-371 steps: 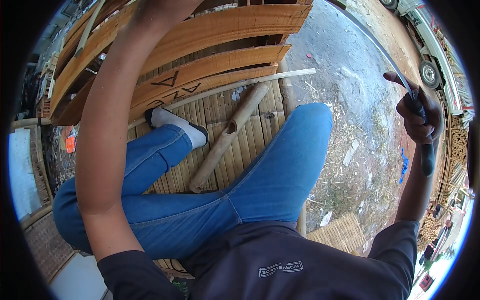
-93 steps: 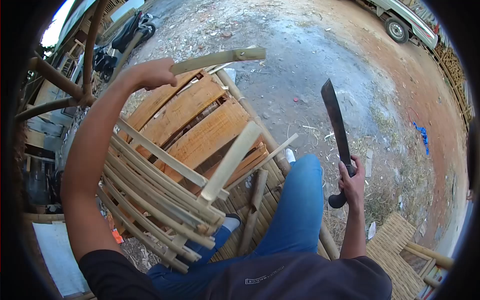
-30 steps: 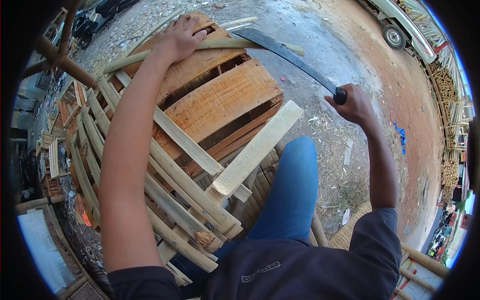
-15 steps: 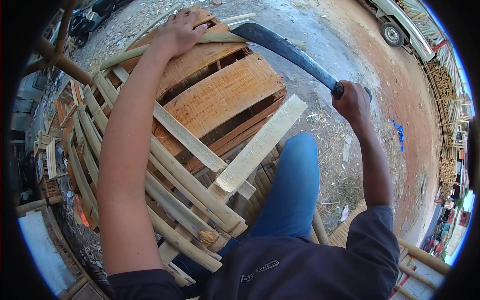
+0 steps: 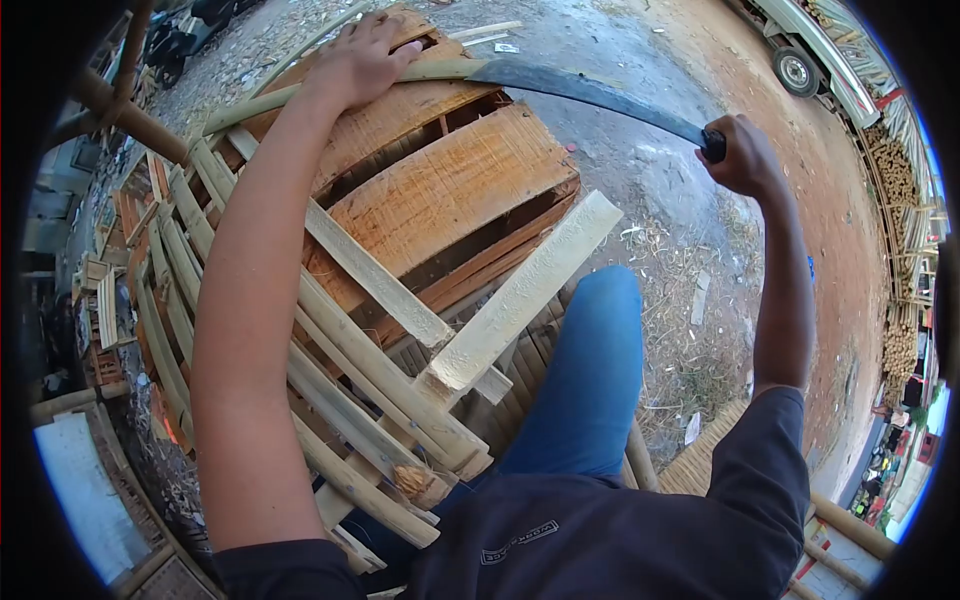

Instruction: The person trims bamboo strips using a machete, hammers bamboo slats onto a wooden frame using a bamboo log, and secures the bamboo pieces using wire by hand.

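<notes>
My left hand (image 5: 360, 68) lies palm down across a long bamboo strip (image 5: 440, 69), its fingers stretched over the wooden block (image 5: 450, 180) beneath. In my right hand (image 5: 745, 155) is the black handle of a machete, fingers wrapped round it. The long curved machete blade (image 5: 600, 93) reaches leftward, its tip end over the strip just right of my left thumb. Much of the strip's right end is hidden behind the blade. From the frame I cannot tell whether blade and strip touch.
Several split bamboo pieces (image 5: 370, 340) lie side by side below my left arm. A pale squared stick (image 5: 530, 290) juts up beside my knee (image 5: 605, 330). Stony ground spreads beyond, with a parked truck (image 5: 810, 60) and stacked poles (image 5: 900, 180) at far right.
My right hand has moved right and slightly up with the machete. The blade has turned flatter, now nearly in line with the bamboo strip. My left hand stays almost where it was.
</notes>
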### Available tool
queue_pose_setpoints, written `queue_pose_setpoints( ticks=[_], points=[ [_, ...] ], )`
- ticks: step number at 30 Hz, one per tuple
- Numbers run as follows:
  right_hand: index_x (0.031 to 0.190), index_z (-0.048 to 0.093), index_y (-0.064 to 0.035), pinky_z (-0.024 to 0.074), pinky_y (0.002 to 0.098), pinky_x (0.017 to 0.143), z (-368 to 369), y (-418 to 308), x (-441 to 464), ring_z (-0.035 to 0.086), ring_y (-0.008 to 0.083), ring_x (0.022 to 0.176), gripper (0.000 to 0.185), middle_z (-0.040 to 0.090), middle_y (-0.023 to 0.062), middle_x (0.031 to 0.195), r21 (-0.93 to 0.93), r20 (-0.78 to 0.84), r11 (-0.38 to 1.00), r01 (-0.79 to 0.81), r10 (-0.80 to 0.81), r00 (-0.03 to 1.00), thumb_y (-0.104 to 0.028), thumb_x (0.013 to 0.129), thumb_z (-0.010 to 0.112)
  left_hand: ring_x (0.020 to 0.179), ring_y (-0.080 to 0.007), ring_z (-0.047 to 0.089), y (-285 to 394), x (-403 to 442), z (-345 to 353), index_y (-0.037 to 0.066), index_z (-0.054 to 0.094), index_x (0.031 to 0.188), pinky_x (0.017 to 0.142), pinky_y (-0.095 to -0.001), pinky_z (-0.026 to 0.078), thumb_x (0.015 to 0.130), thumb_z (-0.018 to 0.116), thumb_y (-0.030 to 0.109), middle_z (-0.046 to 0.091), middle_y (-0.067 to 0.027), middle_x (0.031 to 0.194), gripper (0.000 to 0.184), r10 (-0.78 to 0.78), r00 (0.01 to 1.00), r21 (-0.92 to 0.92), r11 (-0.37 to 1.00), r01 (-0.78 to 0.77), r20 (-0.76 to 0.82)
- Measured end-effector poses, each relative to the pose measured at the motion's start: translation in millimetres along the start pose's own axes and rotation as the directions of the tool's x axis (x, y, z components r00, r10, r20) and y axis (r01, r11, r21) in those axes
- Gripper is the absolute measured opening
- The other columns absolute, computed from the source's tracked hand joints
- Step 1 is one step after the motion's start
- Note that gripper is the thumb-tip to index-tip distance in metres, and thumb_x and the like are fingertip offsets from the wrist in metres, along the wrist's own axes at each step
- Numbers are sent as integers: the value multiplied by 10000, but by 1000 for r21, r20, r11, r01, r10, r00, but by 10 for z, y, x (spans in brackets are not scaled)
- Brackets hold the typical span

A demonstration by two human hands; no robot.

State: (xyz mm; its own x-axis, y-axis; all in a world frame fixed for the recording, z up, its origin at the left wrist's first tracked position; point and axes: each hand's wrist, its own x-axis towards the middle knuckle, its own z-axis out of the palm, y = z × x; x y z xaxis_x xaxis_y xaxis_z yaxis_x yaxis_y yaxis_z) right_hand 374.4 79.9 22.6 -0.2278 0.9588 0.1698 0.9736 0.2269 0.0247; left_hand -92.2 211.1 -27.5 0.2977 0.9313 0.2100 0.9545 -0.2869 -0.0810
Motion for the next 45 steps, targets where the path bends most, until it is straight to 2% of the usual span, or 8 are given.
queue_pose_setpoints(
  ticks=[2,7,13,21,28,31,37,45],
  points=[
    [676,609,-23,460,472,695,-31,108,134,601,383,789,118,607,206,726,105,-8,988,116,-116,993,-121,707,666,1479,-323,260,-25,28,32,211,326,1541,1199,-476,235,992,355,561,255,-95,1618,652,-5,1000,14,1000,5,18],
    [635,589,-19,443,495,640,119,238,394,578,401,690,63,593,198,644,67,-15,977,202,-201,979,-59,653,634,1487,-298,252,-27,31,8,230,291,1558,1200,-514,219,981,355,588,242,-71,1629,682,-6,999,31,1000,4,47],
    [652,635,-63,495,484,668,143,82,159,621,391,672,52,617,181,639,-75,42,996,43,-40,998,-98,613,633,1485,-296,259,-91,36,53,227,293,1559,1201,-513,203,981,336,602,266,-74,1621,690,34,999,-75,997,-33,8],
    [717,669,-77,528,468,665,248,-208,-163,653,379,664,115,632,182,640,-89,-48,989,-117,113,992,-166,643,664,1474,-282,280,-72,31,33,198,323,1547,1201,-430,221,993,359,561,288,-78,1607,662,20,1000,-52,998,-20,1],
    [726,660,-83,529,466,645,220,-212,-197,661,365,642,117,636,176,637,-172,-165,980,-94,65,984,-170,650,679,1464,-276,301,6,-14,-14,196,335,1541,1195,-399,242,1003,367,535,306,-78,1598,637,-6,1000,-46,999,5,-20],
    [730,656,-88,528,468,634,207,-228,-194,661,361,632,121,636,169,630,-165,-184,981,-101,70,980,-179,657,686,1468,-278,294,-168,33,92,194,325,1546,1199,-397,234,1001,360,539,300,-72,1602,646,106,993,-10,994,-107,-49],
    [746,642,-92,528,463,628,246,-162,-192,664,357,636,122,641,164,639,-190,-208,978,-82,41,977,-171,672,698,1461,-290,302,-176,58,134,179,349,1532,1194,-403,250,1016,358,495,305,-75,1599,605,94,994,-55,994,-97,-59],
    [759,626,-92,529,454,632,261,-151,-195,671,344,653,117,652,139,657,-203,-225,978,-52,5,974,-141,677,692,1456,-292,311,-288,83,226,161,372,1519,1191,-400,260,1039,338,437,323,-87,1590,555,226,971,78,972,-220,-72]
  ],
)
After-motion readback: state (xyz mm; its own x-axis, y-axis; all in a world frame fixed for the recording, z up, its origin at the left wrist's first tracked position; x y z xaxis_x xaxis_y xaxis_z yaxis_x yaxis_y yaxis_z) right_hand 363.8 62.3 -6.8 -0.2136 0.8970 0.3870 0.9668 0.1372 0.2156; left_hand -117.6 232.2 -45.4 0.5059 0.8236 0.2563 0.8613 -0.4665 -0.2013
